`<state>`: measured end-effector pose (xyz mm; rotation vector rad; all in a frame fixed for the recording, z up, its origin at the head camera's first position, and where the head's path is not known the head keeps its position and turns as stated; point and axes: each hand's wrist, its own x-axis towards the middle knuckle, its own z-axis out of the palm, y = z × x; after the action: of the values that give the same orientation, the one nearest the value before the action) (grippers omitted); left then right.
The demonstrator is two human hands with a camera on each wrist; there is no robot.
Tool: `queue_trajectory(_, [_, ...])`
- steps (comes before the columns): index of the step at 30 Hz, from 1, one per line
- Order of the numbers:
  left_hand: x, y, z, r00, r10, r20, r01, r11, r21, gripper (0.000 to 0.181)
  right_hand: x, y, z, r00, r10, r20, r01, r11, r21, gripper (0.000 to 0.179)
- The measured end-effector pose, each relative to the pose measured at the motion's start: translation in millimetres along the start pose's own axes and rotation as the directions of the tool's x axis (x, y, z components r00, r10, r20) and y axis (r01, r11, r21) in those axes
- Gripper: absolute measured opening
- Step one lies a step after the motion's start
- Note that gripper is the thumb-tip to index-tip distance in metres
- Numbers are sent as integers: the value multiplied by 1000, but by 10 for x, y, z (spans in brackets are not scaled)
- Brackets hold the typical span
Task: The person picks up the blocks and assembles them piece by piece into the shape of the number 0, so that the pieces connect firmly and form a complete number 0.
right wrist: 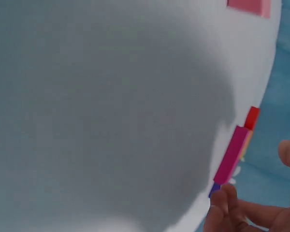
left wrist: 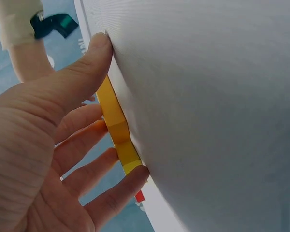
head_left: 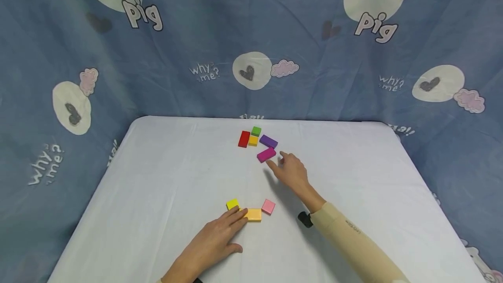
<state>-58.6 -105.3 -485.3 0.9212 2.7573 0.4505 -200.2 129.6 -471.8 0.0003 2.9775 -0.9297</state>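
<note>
My left hand [head_left: 214, 239] lies with its fingers extended, fingertips over the left part of a light orange block [head_left: 254, 215] and close by a yellow block [head_left: 232, 204]. In the left wrist view, the fingers spread along the orange block [left wrist: 112, 108], thumb held apart. A pink block [head_left: 268, 207] touches or nearly meets its right end. Farther off, my right hand [head_left: 292, 171] reaches to a magenta block [head_left: 266, 155], thumb and index finger spread around its near right end without gripping it. Just behind that block is a purple one [head_left: 269, 141].
Left of the purple block, a red block [head_left: 244, 139], a small amber block [head_left: 253, 141] and a green block [head_left: 256, 131] sit close together. They lie on a white-covered table [head_left: 177, 165]. A blue printed curtain [head_left: 220, 21] hangs behind and along the sides.
</note>
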Motion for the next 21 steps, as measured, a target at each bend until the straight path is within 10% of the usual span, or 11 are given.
queue_trajectory(11, [11,15,24,1000,-11,22,11,1000,2,70,298,-49,226,991,136,10,-135,987,-85,65])
queue_trajectory(21, [5,-26,12,1000,19,-18,-19,1000,-2,69,366,-67,252,996,84,-30,-87,991,-100,57])
